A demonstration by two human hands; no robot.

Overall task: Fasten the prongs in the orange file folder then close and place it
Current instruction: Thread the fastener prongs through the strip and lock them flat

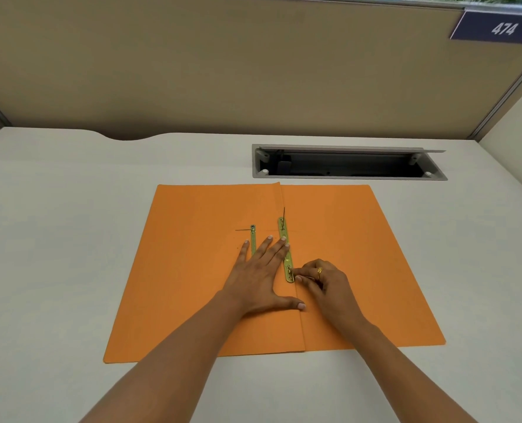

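Orange file folder (192,270) lying open on white desk (55,239).
Left hand (261,277) spread flat beside brass fastener bar (286,251); right hand (327,280) pinching thin prong (306,276) at bar's near end.

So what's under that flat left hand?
The left hand presses on the open orange folder, partly covering a short brass strip. The strip's lower end is hidden.
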